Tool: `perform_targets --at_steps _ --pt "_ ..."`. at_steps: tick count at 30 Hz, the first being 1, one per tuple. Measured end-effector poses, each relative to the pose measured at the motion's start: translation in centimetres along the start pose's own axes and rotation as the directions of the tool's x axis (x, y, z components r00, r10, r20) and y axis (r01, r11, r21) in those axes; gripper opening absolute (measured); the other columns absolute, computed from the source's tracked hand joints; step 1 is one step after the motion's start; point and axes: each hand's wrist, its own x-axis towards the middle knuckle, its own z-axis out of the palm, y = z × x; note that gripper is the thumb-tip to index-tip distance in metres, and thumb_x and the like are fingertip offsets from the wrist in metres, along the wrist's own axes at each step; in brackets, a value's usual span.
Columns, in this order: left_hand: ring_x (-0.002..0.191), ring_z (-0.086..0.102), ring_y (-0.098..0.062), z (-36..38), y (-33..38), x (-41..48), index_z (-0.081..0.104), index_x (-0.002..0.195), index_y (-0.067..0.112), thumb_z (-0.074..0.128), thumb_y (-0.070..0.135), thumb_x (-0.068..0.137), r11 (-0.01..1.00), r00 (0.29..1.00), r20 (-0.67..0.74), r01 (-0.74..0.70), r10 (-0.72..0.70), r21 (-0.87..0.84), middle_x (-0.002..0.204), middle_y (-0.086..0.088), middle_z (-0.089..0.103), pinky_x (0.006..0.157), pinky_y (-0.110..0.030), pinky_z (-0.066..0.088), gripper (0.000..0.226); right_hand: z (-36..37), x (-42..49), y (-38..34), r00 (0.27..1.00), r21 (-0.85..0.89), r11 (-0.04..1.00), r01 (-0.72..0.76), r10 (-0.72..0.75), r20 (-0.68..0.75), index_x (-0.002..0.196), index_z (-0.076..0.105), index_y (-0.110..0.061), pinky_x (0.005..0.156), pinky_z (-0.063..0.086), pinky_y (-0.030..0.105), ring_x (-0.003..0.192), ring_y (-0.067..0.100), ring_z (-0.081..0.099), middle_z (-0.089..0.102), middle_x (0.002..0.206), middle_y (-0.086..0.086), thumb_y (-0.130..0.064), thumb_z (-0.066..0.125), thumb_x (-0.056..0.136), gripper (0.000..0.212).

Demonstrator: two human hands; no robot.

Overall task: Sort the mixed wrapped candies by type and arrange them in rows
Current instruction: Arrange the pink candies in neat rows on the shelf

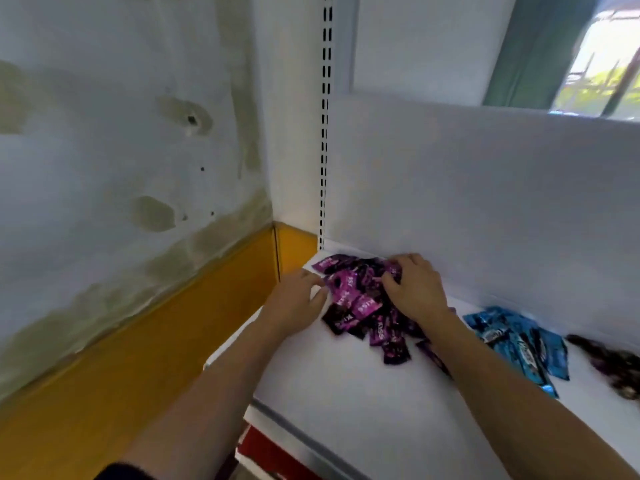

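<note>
A heap of purple wrapped candies lies in the far left corner of a white shelf. My left hand rests against the heap's left edge with its fingers lightly bent at the wrappers. My right hand lies on the heap's right side, fingers curled down into the wrappers; whether it pinches one I cannot tell. A pile of blue wrapped candies sits to the right, and a dark brown pile lies further right at the frame's edge.
The shelf's white back panel rises right behind the candies, with a slotted upright at its left end. A stained wall with a yellow band stands to the left. The shelf's front edge runs below my forearms.
</note>
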Motion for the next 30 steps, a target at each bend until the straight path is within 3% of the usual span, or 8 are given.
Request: perform_targets --at_steps 4,7,12,17,21,26,30 --pt "0.123 0.045 -0.019 0.5 -1.8 4.8 0.054 0.132 0.018 0.039 0.037 0.102 0.999 0.997 0.066 -0.026 0.029 -0.034 0.133 -0.003 0.052 0.106 -0.036 0.037 0.038 2.0 2.4 0.2 0.997 0.045 0.999 -0.028 0.024 0.079 0.132 0.056 -0.025 0.100 0.042 0.034 0.117 0.022 0.053 0.057 0.132 0.002 -0.046 0.046 0.093 0.045" --pt "0.117 0.049 -0.021 1.2 -2.7 7.9 0.055 0.130 0.015 0.038 0.034 0.102 0.992 0.984 0.153 -0.073 0.089 -0.106 0.128 -0.004 0.055 0.101 -0.036 0.040 0.038 2.8 4.4 -0.7 0.985 -0.085 0.996 0.014 0.001 0.170 0.141 0.044 -0.035 0.106 0.038 0.038 0.126 0.023 0.046 0.051 0.141 0.000 -0.057 0.039 0.092 0.054" --pt "0.101 0.058 -0.019 2.6 -4.4 11.7 0.062 0.119 0.021 0.041 0.032 0.099 0.970 0.946 0.227 -0.202 0.229 -0.138 0.114 -0.002 0.064 0.086 -0.034 0.049 0.032 3.9 5.2 -2.7 0.925 -0.351 0.936 -0.009 0.141 0.352 0.144 0.031 -0.047 0.112 0.024 0.048 0.138 0.030 0.025 0.030 0.154 -0.001 -0.070 0.030 0.087 0.061" --pt "0.080 0.062 -0.011 2.6 -5.6 13.3 0.069 0.103 0.025 0.047 0.027 0.094 0.906 0.885 0.255 -0.320 0.390 -0.277 0.093 0.005 0.070 0.074 -0.037 0.054 0.024 4.0 4.4 -4.3 0.896 -0.368 0.920 -0.138 0.274 0.349 0.143 0.035 -0.045 0.112 0.020 0.051 0.139 0.031 0.024 0.027 0.154 0.002 -0.066 0.035 0.087 0.059" --pt "0.083 0.064 -0.008 2.3 -5.7 12.3 0.069 0.112 0.031 0.047 0.032 0.092 0.843 0.822 0.269 -0.396 0.502 -0.364 0.097 0.008 0.073 0.075 -0.031 0.054 0.029 3.5 1.9 -5.5 0.878 -0.371 0.905 -0.208 0.340 0.336 0.142 0.035 -0.043 0.110 0.024 0.052 0.132 0.031 0.031 0.036 0.144 0.003 -0.067 0.035 0.087 0.059" --pt "0.095 0.062 -0.001 1.0 -5.1 10.8 0.067 0.120 0.032 0.059 0.030 0.093 0.840 0.797 0.331 -0.367 0.506 -0.399 0.113 0.011 0.070 0.082 -0.019 0.048 0.028 2.5 -1.1 -6.6 0.865 -0.365 0.895 -0.257 0.381 0.325 0.141 0.036 -0.043 0.110 0.023 0.053 0.132 0.029 0.030 0.037 0.140 0.001 -0.067 0.035 0.088 0.059" --pt "0.097 0.063 -0.006 0.3 -4.5 9.6 0.069 0.116 0.030 0.060 0.035 0.092 0.835 0.740 0.401 -0.411 0.540 -0.365 0.110 0.008 0.071 0.087 -0.026 0.052 0.026 1.6 -3.7 -7.0 0.854 -0.353 0.903 -0.245 0.374 0.363 0.140 0.036 -0.045 0.108 0.026 0.050 0.129 0.025 0.031 0.036 0.138 -0.002 -0.071 0.036 0.087 0.059"
